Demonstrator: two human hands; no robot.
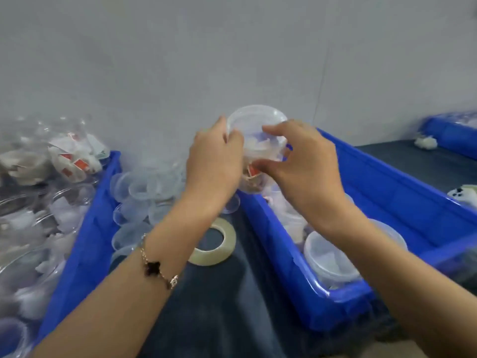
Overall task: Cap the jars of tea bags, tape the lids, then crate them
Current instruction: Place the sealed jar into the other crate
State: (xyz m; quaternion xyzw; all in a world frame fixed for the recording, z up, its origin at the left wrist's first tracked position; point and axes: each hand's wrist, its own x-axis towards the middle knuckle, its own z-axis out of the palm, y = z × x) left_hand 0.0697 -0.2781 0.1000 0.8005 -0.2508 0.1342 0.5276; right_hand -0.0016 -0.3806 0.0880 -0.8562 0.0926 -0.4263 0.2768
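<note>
Above the tape roll (214, 242), left hand (214, 161) grips the jar (256, 140) (lid tilted toward camera); right hand (307, 164) pinches its side.

A plain pale grey wall (160, 60) fills the whole upper half, flat and evenly lit, no hard shadows on it. One thin vertical seam (322, 73) runs down it at right of centre. Below, the table (232, 306) wears a dark, slightly wrinkled cloth, reaching back to the wall.
</note>
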